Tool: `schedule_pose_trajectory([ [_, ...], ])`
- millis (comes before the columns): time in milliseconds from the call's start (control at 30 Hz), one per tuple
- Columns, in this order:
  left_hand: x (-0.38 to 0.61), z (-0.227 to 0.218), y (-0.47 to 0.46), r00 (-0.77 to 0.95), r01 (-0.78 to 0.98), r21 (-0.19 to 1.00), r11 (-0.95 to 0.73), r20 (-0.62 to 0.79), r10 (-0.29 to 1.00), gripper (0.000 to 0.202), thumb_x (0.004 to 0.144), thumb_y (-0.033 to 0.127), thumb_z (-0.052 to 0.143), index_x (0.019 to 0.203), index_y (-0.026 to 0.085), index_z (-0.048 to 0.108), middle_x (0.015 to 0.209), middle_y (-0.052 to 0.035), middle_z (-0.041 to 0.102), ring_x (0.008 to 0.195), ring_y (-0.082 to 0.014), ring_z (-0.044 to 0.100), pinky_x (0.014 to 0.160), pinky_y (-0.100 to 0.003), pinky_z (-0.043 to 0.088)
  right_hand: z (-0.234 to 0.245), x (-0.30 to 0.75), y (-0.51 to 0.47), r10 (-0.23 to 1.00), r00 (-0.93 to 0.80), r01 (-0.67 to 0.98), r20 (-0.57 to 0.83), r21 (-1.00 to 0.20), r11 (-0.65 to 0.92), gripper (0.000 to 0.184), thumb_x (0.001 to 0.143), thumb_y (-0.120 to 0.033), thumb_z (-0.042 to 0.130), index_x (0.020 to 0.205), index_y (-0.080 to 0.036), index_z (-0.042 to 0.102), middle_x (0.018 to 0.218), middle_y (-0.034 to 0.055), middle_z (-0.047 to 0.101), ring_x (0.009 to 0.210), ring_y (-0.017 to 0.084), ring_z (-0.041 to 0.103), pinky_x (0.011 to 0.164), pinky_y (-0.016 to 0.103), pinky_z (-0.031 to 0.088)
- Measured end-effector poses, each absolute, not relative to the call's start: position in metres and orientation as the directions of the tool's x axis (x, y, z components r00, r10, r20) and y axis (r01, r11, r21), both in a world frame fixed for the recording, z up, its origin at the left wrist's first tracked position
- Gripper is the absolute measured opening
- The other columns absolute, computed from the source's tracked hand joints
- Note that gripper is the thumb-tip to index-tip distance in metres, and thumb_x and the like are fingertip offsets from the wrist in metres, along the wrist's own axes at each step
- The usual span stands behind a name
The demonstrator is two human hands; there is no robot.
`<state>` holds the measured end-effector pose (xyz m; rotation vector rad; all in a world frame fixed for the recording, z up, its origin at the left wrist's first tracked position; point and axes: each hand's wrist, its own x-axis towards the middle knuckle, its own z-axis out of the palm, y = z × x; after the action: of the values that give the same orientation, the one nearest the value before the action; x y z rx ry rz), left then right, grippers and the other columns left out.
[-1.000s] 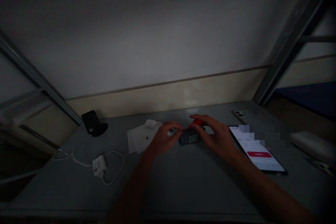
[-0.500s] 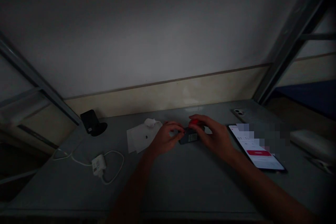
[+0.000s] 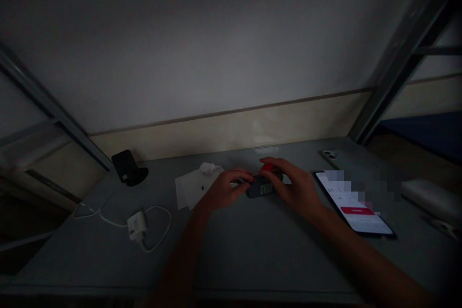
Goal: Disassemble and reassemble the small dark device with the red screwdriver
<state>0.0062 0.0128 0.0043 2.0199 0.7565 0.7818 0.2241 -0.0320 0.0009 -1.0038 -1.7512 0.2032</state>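
A small dark box (image 3: 260, 187) lies on the grey table (image 3: 231, 250) in dim light. My left hand (image 3: 226, 187) has its fingers curled against the box's left end. From the right, my right hand (image 3: 294, 184) reaches over the box, its fingertips pinching a small red object (image 3: 267, 167) on the box's top edge. Both forearms stretch in from the bottom of the view.
A lit phone (image 3: 352, 202) lies to the right, a second phone (image 3: 328, 155) face down behind it. White paper (image 3: 191, 186) with a small white item (image 3: 207, 168) sits left of my hands. A black stand (image 3: 126, 168) and a white charger (image 3: 136, 225) with cable are farther left.
My hands have closed in slightly on the box. The red object is more hidden under my right fingers than a second ago.
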Motion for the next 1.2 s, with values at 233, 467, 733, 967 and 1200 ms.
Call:
schedule_pose_trajectory([
  [233, 0.005, -0.001, 0.016, 0.628, 0.211, 0.861, -0.462, 0.243, 0.74, 0.018, 0.088, 0.021, 0.067, 0.104, 0.017, 0.075, 0.123, -0.0127, 0.069, 0.111, -0.0222, 0.067, 0.096, -0.037, 0.053, -0.001, 0.225, -0.028, 0.737, -0.084, 0.463, 0.671, -0.628, 0.625, 0.028, 0.097, -0.03, 0.058, 0.124, -0.026, 0.064, 0.106, 0.0065, 0.075, 0.089, 0.02, 0.074, 0.08, 0.035, 0.062],
  [467, 0.009, -0.005, 0.017, 0.573, 0.258, 0.841, -0.475, 0.262, 0.776, 0.01, 0.085, 0.017, 0.071, 0.094, 0.017, 0.076, 0.105, -0.0088, 0.074, 0.1, -0.0207, 0.069, 0.094, -0.036, 0.053, 0.007, 0.216, -0.025, 0.713, -0.337, 0.348, 0.615, -0.623, 0.701, 0.02, 0.098, -0.023, 0.052, 0.105, -0.023, 0.071, 0.101, 0.0051, 0.076, 0.09, 0.018, 0.073, 0.083, 0.033, 0.059],
  [733, 0.008, -0.006, 0.016, 0.587, 0.216, 0.851, -0.478, 0.278, 0.76, 0.015, 0.083, 0.014, 0.072, 0.097, 0.018, 0.077, 0.114, -0.0097, 0.073, 0.107, -0.0206, 0.068, 0.093, -0.034, 0.053, 0.008, 0.228, -0.025, 0.799, -0.001, 0.362, 0.601, -0.745, 0.561, 0.024, 0.096, -0.026, 0.057, 0.117, -0.022, 0.067, 0.092, 0.0042, 0.072, 0.076, 0.017, 0.071, 0.07, 0.03, 0.058],
  [967, 0.008, 0.003, 0.012, 0.593, 0.255, 0.833, -0.49, 0.266, 0.76, 0.015, 0.084, 0.013, 0.07, 0.097, 0.018, 0.077, 0.113, -0.0094, 0.073, 0.104, -0.0201, 0.069, 0.091, -0.033, 0.053, 0.009, 0.227, -0.028, 0.801, -0.009, 0.369, 0.598, -0.743, 0.559, 0.025, 0.095, -0.026, 0.058, 0.117, -0.022, 0.068, 0.092, 0.0041, 0.071, 0.077, 0.017, 0.071, 0.069, 0.029, 0.058],
  [1200, 0.008, 0.0, 0.014, 0.598, 0.268, 0.828, -0.492, 0.257, 0.759, 0.014, 0.086, 0.018, 0.069, 0.098, 0.018, 0.076, 0.115, -0.0091, 0.073, 0.106, -0.0209, 0.068, 0.093, -0.035, 0.053, 0.007, 0.226, -0.028, 0.791, -0.055, 0.38, 0.61, -0.719, 0.581, 0.024, 0.095, -0.024, 0.058, 0.117, -0.022, 0.068, 0.092, 0.0035, 0.072, 0.077, 0.016, 0.071, 0.069, 0.028, 0.057],
])
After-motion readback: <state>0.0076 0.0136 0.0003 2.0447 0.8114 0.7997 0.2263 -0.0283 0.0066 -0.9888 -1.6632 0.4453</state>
